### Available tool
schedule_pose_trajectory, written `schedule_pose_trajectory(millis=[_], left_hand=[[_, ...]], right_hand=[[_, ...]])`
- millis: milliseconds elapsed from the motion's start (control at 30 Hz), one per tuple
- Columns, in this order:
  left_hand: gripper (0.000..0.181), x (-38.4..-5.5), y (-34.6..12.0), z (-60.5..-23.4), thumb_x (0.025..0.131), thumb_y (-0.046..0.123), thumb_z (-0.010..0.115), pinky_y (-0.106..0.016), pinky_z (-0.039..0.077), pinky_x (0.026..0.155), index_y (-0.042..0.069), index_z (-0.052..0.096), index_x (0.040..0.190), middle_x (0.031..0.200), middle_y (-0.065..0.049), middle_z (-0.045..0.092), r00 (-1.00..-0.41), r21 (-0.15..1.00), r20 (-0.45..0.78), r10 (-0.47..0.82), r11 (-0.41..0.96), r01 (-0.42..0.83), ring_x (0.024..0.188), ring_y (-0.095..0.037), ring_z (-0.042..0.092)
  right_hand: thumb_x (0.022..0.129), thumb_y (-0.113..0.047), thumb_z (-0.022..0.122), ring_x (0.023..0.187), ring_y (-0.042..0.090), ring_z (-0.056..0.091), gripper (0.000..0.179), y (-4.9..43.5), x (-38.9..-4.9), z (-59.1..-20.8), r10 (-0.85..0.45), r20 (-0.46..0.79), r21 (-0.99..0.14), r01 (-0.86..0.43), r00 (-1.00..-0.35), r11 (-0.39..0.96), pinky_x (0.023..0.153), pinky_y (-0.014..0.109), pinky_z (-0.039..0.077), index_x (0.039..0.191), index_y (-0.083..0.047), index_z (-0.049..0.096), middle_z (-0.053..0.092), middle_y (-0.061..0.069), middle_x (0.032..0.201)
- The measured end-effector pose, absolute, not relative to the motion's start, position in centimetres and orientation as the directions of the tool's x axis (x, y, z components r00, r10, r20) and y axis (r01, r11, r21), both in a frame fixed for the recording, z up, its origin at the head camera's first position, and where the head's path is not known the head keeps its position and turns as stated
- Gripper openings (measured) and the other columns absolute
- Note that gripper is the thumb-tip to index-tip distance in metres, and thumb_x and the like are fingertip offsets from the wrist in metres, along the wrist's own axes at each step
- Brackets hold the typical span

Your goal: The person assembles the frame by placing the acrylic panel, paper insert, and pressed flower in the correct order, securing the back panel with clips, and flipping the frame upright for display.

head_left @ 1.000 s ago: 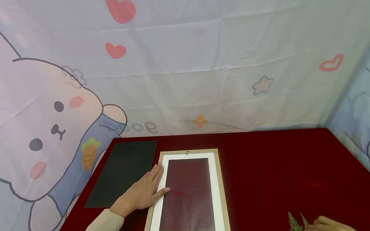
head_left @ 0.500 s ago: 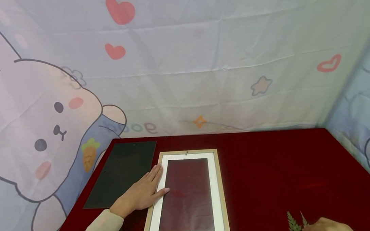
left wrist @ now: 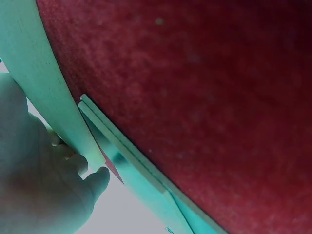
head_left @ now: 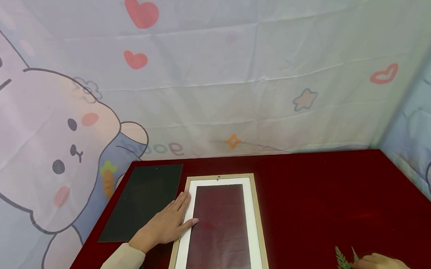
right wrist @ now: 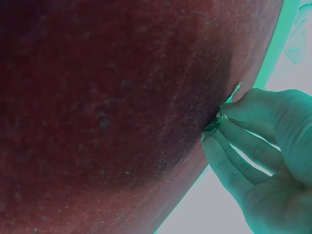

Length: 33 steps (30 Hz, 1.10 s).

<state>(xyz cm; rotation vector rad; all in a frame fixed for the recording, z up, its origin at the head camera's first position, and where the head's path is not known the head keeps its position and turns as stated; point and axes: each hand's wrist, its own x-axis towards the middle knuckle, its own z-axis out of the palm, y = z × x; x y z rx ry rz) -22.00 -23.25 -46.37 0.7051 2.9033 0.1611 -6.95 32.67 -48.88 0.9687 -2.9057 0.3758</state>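
In the head view, a light wooden picture frame (head_left: pixel 259 231) with a white mat lies on a red cloth. My left hand (head_left: pixel 164 224) rests on the frame's left edge, fingers straight and thumb over the mat. In the left wrist view, the frame's wooden edge (left wrist: pixel 41 83) runs beside the left hand (left wrist: pixel 44 180). At the lower right, my right hand (head_left: pixel 385 268) pinches green pressed fern leaves (head_left: pixel 343 261) low over the cloth. From the right wrist, thumb and fingertips of the right hand (right wrist: pixel 273 156) meet around the leaf pieces (right wrist: pixel 212 127).
A dark backing board (head_left: pixel 142 203) lies left of the frame, near the left edge of the red-covered table (head_left: pixel 316 193). Behind the table hangs a pale printed curtain (head_left: pixel 209 98) with a rabbit and hearts. Another curtain (head_left: pixel 422 134) closes the right side.
The left hand and frame have stayed in place. The right hand's fingers have drawn closer together at the fern leaves, which have barely moved.
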Motion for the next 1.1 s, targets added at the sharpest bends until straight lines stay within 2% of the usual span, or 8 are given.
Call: schedule_pose_trajectory(millis=[200, 433, 767, 900, 1000, 1100], left_hand=[[0.09, -22.1, -23.1, -46.3, 0.095, 0.071, 0.03, -0.045, 0.024, 0.124, 0.011, 0.01, 0.159, 0.168, -0.006, 0.005, -0.877, 0.152, -0.12, 0.465, 0.882, 0.447, 0.156, -0.024, 0.007], [0.089, -21.9, -22.9, -46.1, 0.096, 0.071, 0.029, -0.044, 0.024, 0.124, 0.01, 0.01, 0.159, 0.168, -0.006, 0.004, -0.875, 0.14, -0.114, 0.471, 0.879, 0.455, 0.156, -0.024, 0.007], [0.088, -21.9, -22.6, -46.0, 0.097, 0.069, 0.032, -0.044, 0.024, 0.124, 0.01, 0.011, 0.158, 0.168, -0.007, 0.005, -0.88, 0.122, -0.091, 0.466, 0.882, 0.454, 0.156, -0.024, 0.009], [0.088, -21.9, -22.6, -46.0, 0.097, 0.068, 0.032, -0.045, 0.023, 0.125, 0.009, 0.011, 0.158, 0.168, -0.007, 0.005, -0.88, 0.129, -0.094, 0.466, 0.882, 0.454, 0.156, -0.024, 0.009], [0.088, -21.9, -22.6, -46.1, 0.097, 0.068, 0.032, -0.045, 0.023, 0.125, 0.009, 0.01, 0.158, 0.168, -0.007, 0.004, -0.88, 0.131, -0.097, 0.465, 0.882, 0.452, 0.156, -0.024, 0.009], [0.088, -21.9, -22.6, -46.2, 0.097, 0.068, 0.032, -0.044, 0.023, 0.125, 0.01, 0.01, 0.158, 0.168, -0.006, 0.004, -0.882, 0.126, -0.098, 0.46, 0.885, 0.448, 0.156, -0.024, 0.008]], right_hand=[[0.083, -0.043, 0.075, 0.069, -0.016, 0.03, 0.04, 32.8, -7.0, -48.8, -0.578, 0.099, -0.218, -0.584, -0.81, 0.782, 0.052, 0.015, 0.036, 0.097, -0.006, 0.071, 0.048, -0.03, 0.08], [0.083, -0.047, 0.075, 0.07, -0.016, 0.036, 0.047, 33.3, -7.1, -48.8, -0.575, 0.053, -0.262, -0.567, -0.816, 0.781, 0.052, 0.015, 0.04, 0.099, -0.003, 0.068, 0.056, -0.022, 0.082], [0.081, -0.041, 0.078, 0.068, -0.016, 0.029, 0.042, 33.2, -7.1, -48.8, -0.593, 0.146, -0.224, -0.61, -0.792, 0.76, 0.052, 0.014, 0.034, 0.096, -0.003, 0.067, 0.05, -0.024, 0.081], [0.079, -0.042, 0.08, 0.072, -0.016, 0.035, 0.04, 33.4, -7.4, -49.4, -0.595, 0.213, -0.147, -0.628, -0.775, 0.765, 0.053, 0.015, 0.039, 0.094, -0.007, 0.068, 0.057, -0.015, 0.081], [0.076, -0.036, 0.083, 0.075, -0.013, 0.044, 0.036, 33.5, -7.6, -49.7, -0.597, 0.233, -0.111, -0.631, -0.767, 0.767, 0.054, 0.017, 0.044, 0.094, -0.009, 0.068, 0.061, -0.008, 0.083], [0.073, -0.028, 0.085, 0.076, -0.011, 0.048, 0.034, 33.7, -7.8, -49.8, -0.596, 0.21, -0.123, -0.625, -0.775, 0.77, 0.055, 0.018, 0.046, 0.095, -0.009, 0.068, 0.061, -0.009, 0.084]])
